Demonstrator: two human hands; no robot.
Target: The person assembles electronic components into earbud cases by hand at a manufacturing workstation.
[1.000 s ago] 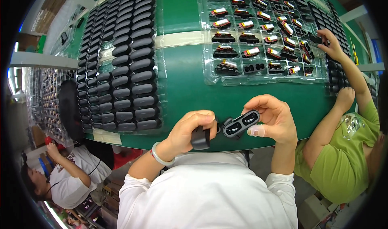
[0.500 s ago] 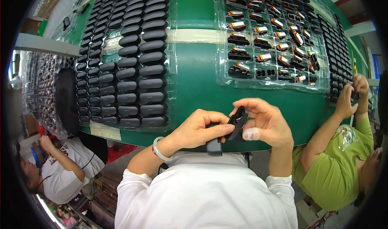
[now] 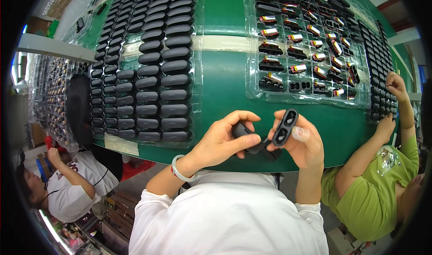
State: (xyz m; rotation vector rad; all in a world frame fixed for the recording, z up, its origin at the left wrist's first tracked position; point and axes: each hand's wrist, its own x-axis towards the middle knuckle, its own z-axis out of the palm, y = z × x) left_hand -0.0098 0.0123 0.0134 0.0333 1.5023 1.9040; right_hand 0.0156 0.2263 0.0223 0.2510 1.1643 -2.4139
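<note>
My left hand [image 3: 220, 140] grips a dark grey, rounded case shell [image 3: 240, 130], which looks like part of an earbud charging case. A further black part [image 3: 269, 153] shows below the fingertips, and how it joins the shell is hard to make out. Between thumb and fingers of my right hand [image 3: 308, 144] is a black earbud case insert [image 3: 285, 128], tilted upright, its two earbud wells facing up. The insert is next to the shell, close to the left thumb; my right fingertips partly hide its lower end.
On the green table [image 3: 220, 84], a clear tray of dark closed cases [image 3: 173, 81] lies to the left. Beyond my right hand is another clear tray [image 3: 270, 93] with black parts and silver batteries. A person in green [image 3: 364, 187] works at right, another [image 3: 72, 183] at left.
The insert has come away from the left hand's parts and turned its wells upward in my right hand. The left hand has tilted the shell. The co-worker's hand at the far tray is gone.
</note>
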